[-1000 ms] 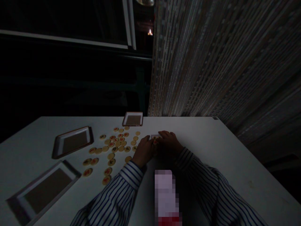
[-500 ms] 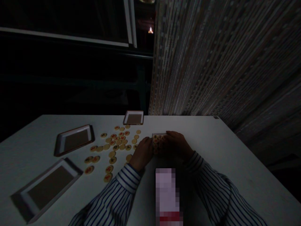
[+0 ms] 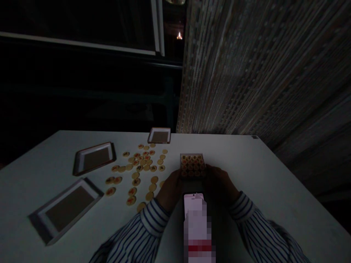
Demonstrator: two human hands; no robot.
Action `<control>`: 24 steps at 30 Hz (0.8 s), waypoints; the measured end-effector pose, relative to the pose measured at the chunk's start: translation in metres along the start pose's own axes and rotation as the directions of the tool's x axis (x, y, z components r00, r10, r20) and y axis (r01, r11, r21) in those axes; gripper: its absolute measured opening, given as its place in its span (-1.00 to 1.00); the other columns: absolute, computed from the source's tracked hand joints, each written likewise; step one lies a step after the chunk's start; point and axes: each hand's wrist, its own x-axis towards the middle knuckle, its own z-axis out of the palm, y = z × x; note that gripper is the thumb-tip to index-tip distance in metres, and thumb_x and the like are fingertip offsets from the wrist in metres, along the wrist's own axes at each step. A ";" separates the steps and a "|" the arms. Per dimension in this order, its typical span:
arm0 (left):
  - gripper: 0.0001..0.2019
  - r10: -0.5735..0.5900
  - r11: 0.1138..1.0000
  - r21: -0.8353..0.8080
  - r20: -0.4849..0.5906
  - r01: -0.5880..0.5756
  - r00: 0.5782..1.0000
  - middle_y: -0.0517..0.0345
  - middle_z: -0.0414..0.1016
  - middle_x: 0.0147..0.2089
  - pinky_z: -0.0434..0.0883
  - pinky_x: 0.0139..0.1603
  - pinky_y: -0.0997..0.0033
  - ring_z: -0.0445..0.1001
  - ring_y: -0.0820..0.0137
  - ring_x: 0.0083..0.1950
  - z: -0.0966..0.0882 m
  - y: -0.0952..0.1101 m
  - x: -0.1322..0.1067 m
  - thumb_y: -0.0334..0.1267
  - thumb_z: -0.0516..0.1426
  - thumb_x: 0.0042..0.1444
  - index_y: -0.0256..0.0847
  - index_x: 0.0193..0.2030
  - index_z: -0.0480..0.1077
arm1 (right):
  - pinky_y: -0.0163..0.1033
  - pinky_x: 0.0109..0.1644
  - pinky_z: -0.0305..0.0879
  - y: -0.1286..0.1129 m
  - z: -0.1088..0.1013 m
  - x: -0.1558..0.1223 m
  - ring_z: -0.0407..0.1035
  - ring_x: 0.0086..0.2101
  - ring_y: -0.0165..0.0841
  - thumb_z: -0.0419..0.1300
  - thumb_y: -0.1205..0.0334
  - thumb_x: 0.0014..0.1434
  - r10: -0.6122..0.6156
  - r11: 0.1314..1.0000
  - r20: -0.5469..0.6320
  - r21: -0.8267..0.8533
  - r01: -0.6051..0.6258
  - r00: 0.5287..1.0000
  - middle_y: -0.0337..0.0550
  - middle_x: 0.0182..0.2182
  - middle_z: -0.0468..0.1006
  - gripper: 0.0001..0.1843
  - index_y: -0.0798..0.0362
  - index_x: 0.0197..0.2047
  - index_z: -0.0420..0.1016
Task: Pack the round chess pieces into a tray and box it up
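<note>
My left hand (image 3: 170,188) and right hand (image 3: 221,181) grip the box (image 3: 191,155) of round pieces (image 3: 192,167) from either side, loose pieces (image 3: 143,162) scattered left on the white table (image 3: 270,193).

Dim room around a white table (image 3: 274,197).
Beyond the hands (image 3: 170,187), past the table's far edge, a curtain of hanging strands (image 3: 219,73) spreads to their right, flecked with pale spots. Ahead and to their left is a dark pane (image 3: 76,22) in a pale frame (image 3: 155,25); between frame and curtain glows a small light (image 3: 179,35) (the brightest spot back there). Below the pane, most is too dark to read.
</note>
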 end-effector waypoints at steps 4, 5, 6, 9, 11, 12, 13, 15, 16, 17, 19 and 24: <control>-0.56 -0.011 1.000 -0.008 0.014 0.012 1.000 -0.03 0.34 0.09 0.22 0.14 0.17 0.29 0.29 0.11 0.002 0.002 -0.004 -0.39 -0.11 0.06 -0.28 0.10 0.21 | -0.20 -0.07 0.27 0.001 0.003 0.001 0.33 -0.10 -0.26 0.01 0.21 0.12 -0.026 0.999 0.003 -0.047 0.026 1.000 0.00 -0.04 0.42 -0.52 0.10 0.13 0.17; -0.57 -0.021 1.000 -0.010 0.014 0.022 1.000 -0.04 0.34 0.08 0.22 0.14 0.18 0.29 0.28 0.11 0.002 0.002 -0.004 -0.39 -0.11 0.05 -0.30 0.10 0.22 | -0.20 -0.07 0.27 0.002 0.004 0.001 0.32 -0.10 -0.26 0.00 0.21 0.13 -0.030 0.998 0.004 -0.060 0.030 1.000 0.00 -0.04 0.41 -0.53 0.10 0.12 0.18; -0.57 -0.034 0.999 -0.013 0.013 0.034 0.999 -0.06 0.34 0.08 0.23 0.14 0.18 0.30 0.28 0.10 0.003 0.002 -0.005 -0.40 -0.11 0.05 -0.32 0.09 0.22 | -0.20 -0.07 0.27 0.002 0.004 0.001 0.32 -0.10 -0.26 0.00 0.21 0.13 -0.027 0.997 0.006 -0.071 0.027 1.000 0.00 -0.04 0.42 -0.54 0.11 0.11 0.19; -0.58 -0.044 0.999 -0.025 0.018 0.044 0.999 -0.07 0.36 0.06 0.25 0.11 0.19 0.32 0.28 0.08 0.004 0.002 -0.005 -0.39 -0.10 0.04 -0.32 0.07 0.24 | -0.20 -0.06 0.26 0.004 0.006 0.002 0.32 -0.09 -0.27 0.00 0.22 0.13 0.004 0.996 0.020 -0.093 -0.002 1.000 0.00 -0.04 0.42 -0.54 0.10 0.12 0.20; -0.59 -0.028 0.999 -0.023 0.018 0.029 0.999 -0.07 0.37 0.05 0.25 0.11 0.19 0.33 0.28 0.07 0.005 0.002 -0.006 -0.39 -0.10 0.05 -0.32 0.06 0.24 | -0.20 -0.05 0.26 0.005 0.008 0.002 0.32 -0.09 -0.27 0.00 0.22 0.14 0.009 0.995 0.033 -0.104 -0.006 0.999 -0.02 -0.04 0.42 -0.55 0.09 0.12 0.20; -0.59 -0.023 0.999 -0.022 0.013 0.024 1.000 -0.07 0.37 0.05 0.25 0.11 0.20 0.33 0.28 0.07 0.005 0.001 -0.006 -0.39 -0.10 0.05 -0.32 0.06 0.24 | -0.20 -0.05 0.25 0.006 0.008 0.002 0.32 -0.09 -0.27 -0.01 0.23 0.15 0.001 0.994 0.036 -0.109 0.003 0.999 -0.02 -0.03 0.41 -0.55 0.08 0.12 0.20; -0.59 -0.021 1.000 -0.022 0.009 0.021 1.000 -0.08 0.36 0.05 0.25 0.11 0.20 0.33 0.28 0.07 0.005 0.001 -0.006 -0.39 -0.10 0.05 -0.32 0.06 0.24 | -0.21 -0.05 0.25 0.006 0.009 0.003 0.32 -0.09 -0.27 -0.02 0.24 0.16 -0.011 0.993 0.039 -0.113 0.015 0.999 -0.02 -0.02 0.41 -0.56 0.08 0.12 0.21; -0.59 -0.024 0.999 -0.025 0.008 0.024 1.000 -0.07 0.37 0.05 0.26 0.10 0.21 0.33 0.29 0.06 0.006 0.002 -0.006 -0.40 -0.10 0.04 -0.32 0.06 0.24 | -0.21 -0.05 0.25 0.007 0.009 0.002 0.32 -0.09 -0.27 -0.02 0.25 0.16 -0.031 0.992 0.042 -0.123 0.036 0.999 0.00 -0.02 0.41 -0.57 0.08 0.11 0.23; -0.59 -0.030 0.999 -0.025 0.006 0.030 1.000 -0.06 0.37 0.04 0.26 0.10 0.21 0.33 0.29 0.06 0.005 0.002 -0.006 -0.40 -0.10 0.04 -0.31 0.05 0.25 | -0.21 -0.05 0.25 0.007 0.009 0.002 0.32 -0.09 -0.27 -0.02 0.24 0.16 -0.039 0.991 0.042 -0.126 0.044 0.998 0.00 -0.03 0.41 -0.56 0.08 0.11 0.23; -0.60 -0.038 0.999 -0.021 0.005 0.038 0.999 -0.06 0.37 0.04 0.27 0.09 0.20 0.34 0.29 0.06 0.005 0.003 -0.007 -0.40 -0.10 0.04 -0.31 0.05 0.25 | -0.22 -0.05 0.26 0.007 0.009 0.002 0.32 -0.09 -0.27 -0.02 0.23 0.16 -0.043 0.991 0.039 -0.125 0.047 0.998 -0.01 -0.04 0.42 -0.56 0.08 0.12 0.22; -0.61 -0.053 0.999 -0.012 0.002 0.053 0.999 -0.06 0.38 0.04 0.27 0.08 0.18 0.34 0.27 0.05 0.005 0.004 -0.007 -0.40 -0.09 0.03 -0.30 0.04 0.26 | -0.22 -0.06 0.26 0.009 0.010 0.001 0.32 -0.10 -0.28 -0.02 0.20 0.16 -0.044 0.993 0.024 -0.109 0.046 0.999 -0.02 -0.06 0.44 -0.54 0.09 0.13 0.20; -0.61 -0.048 0.998 -0.028 0.018 0.049 0.999 -0.06 0.37 0.04 0.28 0.08 0.21 0.34 0.28 0.05 0.006 0.002 -0.006 -0.39 -0.09 0.04 -0.29 0.04 0.25 | -0.21 -0.05 0.24 0.010 0.012 0.002 0.31 -0.08 -0.28 -0.04 0.19 0.17 -0.032 0.997 0.016 -0.072 0.033 0.999 -0.02 -0.05 0.43 -0.56 0.08 0.12 0.20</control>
